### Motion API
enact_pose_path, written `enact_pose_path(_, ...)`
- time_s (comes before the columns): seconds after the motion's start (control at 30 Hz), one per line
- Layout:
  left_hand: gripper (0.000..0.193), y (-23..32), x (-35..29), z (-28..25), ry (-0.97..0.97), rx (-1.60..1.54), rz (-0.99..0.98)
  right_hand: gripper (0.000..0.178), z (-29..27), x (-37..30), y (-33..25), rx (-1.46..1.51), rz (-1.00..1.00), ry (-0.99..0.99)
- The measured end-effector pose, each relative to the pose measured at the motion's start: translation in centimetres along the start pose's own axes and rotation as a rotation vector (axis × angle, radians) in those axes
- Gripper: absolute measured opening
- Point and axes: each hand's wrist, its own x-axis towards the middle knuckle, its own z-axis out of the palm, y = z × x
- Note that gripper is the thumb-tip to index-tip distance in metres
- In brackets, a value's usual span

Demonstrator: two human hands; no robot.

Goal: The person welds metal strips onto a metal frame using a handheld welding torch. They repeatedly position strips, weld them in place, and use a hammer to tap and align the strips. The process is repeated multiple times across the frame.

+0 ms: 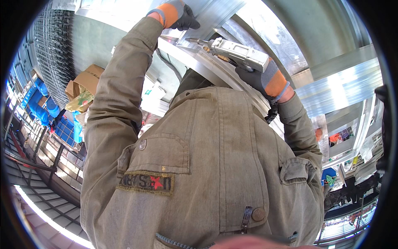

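My right hand (265, 81), in an orange and grey work glove with dark fingers, grips the rear end of a silver-white power screwdriver (240, 52). The tool's narrow tip points left over a shiny metal profile (215, 18), with a brass-coloured part on its underside. Near that tip, my left hand (176, 15) in a matching glove rests at the profile with its fingers curled together. Whatever lies between those fingertips, if anything, is hidden. A long pale metal rail (207, 68) runs diagonally below the tool.
Broad metal profiles (340, 89) cross the bench on the right. An opened cardboard box (88, 81) sits on the left, with blue wrapped items (39, 103) beyond it. Stacked ridged metal pieces (52, 54) stand at the far left. A dark cable (168, 62) hangs near my left arm.
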Motion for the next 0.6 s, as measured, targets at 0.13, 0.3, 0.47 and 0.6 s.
enact_pose_path(0.13, 0.041, -1.1, 1.6, 0.2, -0.048, 0.009, -0.046, 0.046, -0.3, 0.2, 0.5, -0.08, -0.021, -0.024)
enact_pose_path(0.3, 0.063, -1.4, 2.1, 2.4, 0.023, 0.244, -0.069, 0.046, -0.3, 0.3, 0.7, -0.033, -0.045, -0.01)
enact_pose_path(0.47, 0.074, 0.2, -1.3, 5.5, 0.327, 0.54, -0.048, 0.043, -0.1, -0.1, -0.2, -0.012, -0.061, 0.046)
enact_pose_path(0.6, 0.08, 0.8, -1.3, 5.7, 0.373, 0.581, -0.029, 0.042, -0.3, -0.1, -0.4, -0.026, -0.049, 0.029)
